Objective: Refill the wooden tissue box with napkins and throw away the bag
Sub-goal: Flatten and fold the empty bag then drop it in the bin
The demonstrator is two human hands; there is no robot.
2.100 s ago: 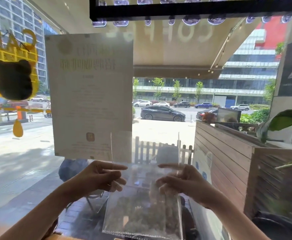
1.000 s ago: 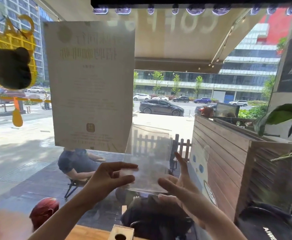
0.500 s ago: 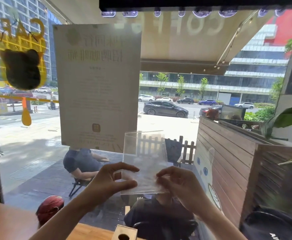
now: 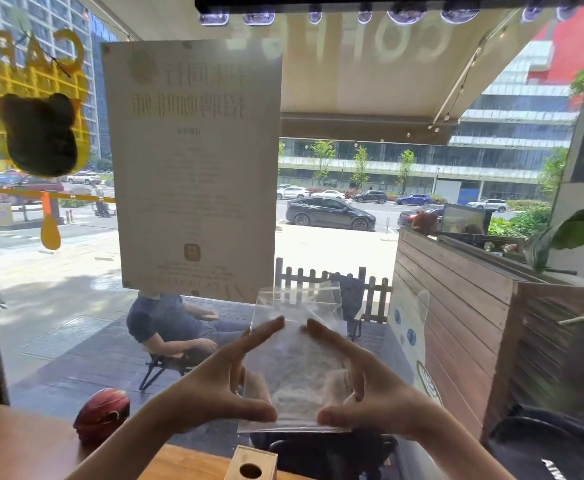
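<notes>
I hold an empty clear plastic bag [image 4: 297, 362] up in front of the window with both hands. My left hand [image 4: 214, 386] grips its left edge, thumb at the bottom corner and fingers along the side. On the opposite edge, my right hand [image 4: 370, 389] holds it the same way. The bag looks folded, with its open top sticking up. Below, at the frame's bottom edge, stands the wooden tissue box [image 4: 250, 464] with a round hole in its top, on the wooden counter [image 4: 24, 448].
A big window pane [image 4: 335, 237] faces me, with a paper notice [image 4: 193, 168] stuck on it. A wooden planter wall [image 4: 457, 306] with green leaves stands at the right. Outside sit a person on a folding chair [image 4: 176, 327] and a red helmet [image 4: 102, 415].
The bag was hanging full length between my hands; it is now folded shorter. Both hands have shifted to grip its side edges, and the view has tilted down so the tissue box shows.
</notes>
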